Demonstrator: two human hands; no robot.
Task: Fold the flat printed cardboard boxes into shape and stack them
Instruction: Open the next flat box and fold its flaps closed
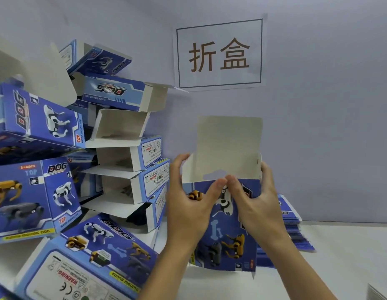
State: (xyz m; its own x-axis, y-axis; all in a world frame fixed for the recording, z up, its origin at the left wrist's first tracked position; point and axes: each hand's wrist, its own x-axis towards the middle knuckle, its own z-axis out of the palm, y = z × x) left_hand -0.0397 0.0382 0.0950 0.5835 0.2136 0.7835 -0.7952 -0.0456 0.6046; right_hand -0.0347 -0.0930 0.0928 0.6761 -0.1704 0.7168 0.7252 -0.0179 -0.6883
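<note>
Head view: a blue box held upright between both hands

Head camera looks down on a white table (339,256) against a pale wall. Along the table's left edge rises a heap of folded boxes (58,148), blue with printed robot dogs, many lying on their sides with open ends and loose white flaps facing right; one lies tilted at the near left corner with its warning label up.

Right of the heap, near the middle of the table, the left hand (188,204) grips the left side of a partly folded box (225,232), fingers curled round its edge and thumb laid across the printed front. The box stands upright (its lower edge seems to touch the table), and its plain top flap (229,146) sticks straight up. The right hand (255,202) holds the box's right side the same way, thumb on the front; the two thumb tips almost meet at the base of the flap.

Behind the right hand, toward the table's back edge, lies a stack of flat boxes (294,230). On the wall above hangs a paper sign (219,54) with two large characters.
</note>
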